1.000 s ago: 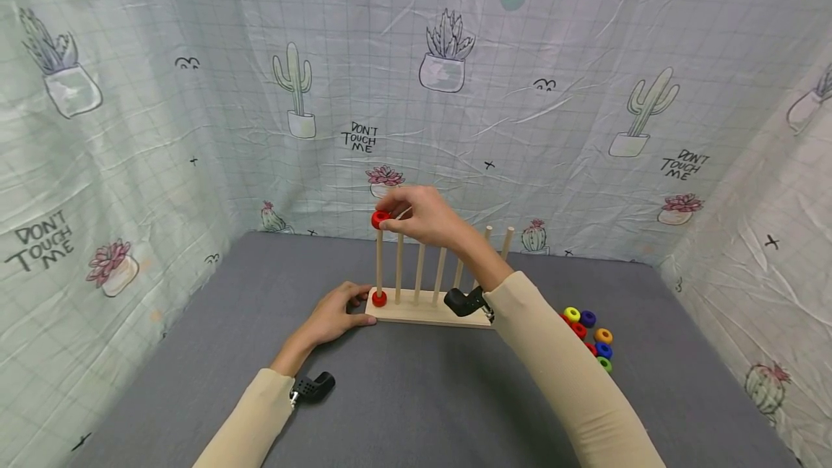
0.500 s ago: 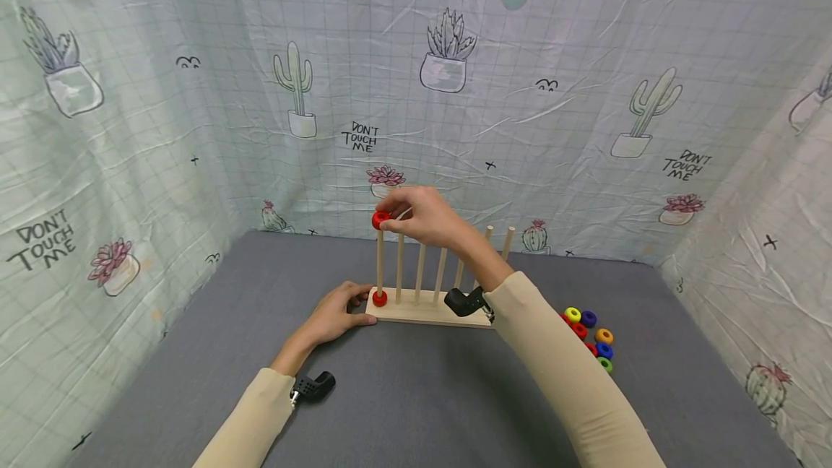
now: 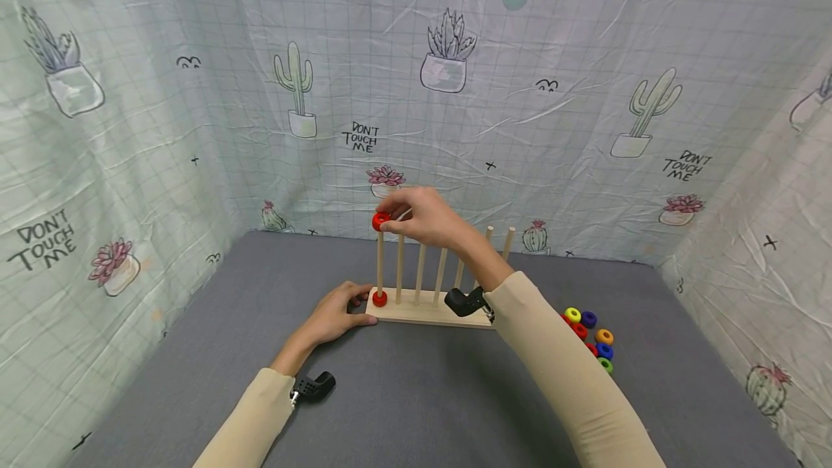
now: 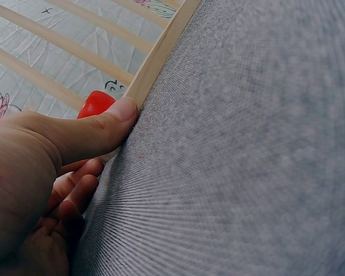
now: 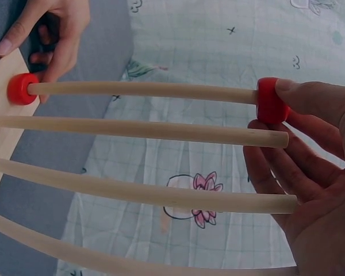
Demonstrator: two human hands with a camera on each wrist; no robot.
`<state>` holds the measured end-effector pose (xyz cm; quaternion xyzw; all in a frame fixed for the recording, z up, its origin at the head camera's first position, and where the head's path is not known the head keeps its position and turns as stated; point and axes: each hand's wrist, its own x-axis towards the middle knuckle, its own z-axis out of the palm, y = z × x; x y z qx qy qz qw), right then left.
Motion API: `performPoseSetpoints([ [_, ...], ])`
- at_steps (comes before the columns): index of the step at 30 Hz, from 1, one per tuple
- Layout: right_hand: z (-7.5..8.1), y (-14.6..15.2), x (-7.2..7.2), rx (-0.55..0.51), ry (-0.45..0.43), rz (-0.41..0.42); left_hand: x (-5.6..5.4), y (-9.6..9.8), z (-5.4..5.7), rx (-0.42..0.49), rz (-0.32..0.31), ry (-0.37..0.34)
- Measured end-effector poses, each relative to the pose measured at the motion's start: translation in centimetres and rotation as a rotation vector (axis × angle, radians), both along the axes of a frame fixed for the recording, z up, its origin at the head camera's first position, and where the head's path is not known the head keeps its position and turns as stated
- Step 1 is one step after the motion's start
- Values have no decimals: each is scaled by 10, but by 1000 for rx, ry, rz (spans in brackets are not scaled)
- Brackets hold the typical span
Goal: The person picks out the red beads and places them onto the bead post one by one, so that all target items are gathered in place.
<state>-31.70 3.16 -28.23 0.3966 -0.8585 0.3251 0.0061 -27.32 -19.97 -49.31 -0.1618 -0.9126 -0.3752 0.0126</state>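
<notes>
Near frame centre, right hand (image 3: 419, 217) pinched a glossy red ring (image 3: 378, 223) atop the leftmost round wooden peg (image 3: 380, 262) while left hand (image 3: 333, 316) gripped the pale wooden base (image 3: 416, 315); step judged as threading, next likely needing straight lowering.
</notes>
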Motion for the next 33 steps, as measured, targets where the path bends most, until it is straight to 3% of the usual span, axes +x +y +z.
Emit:
performPoseSetpoints([
  [33, 3, 6, -2, 75, -21, 9, -1, 0, 1, 2, 1, -2],
])
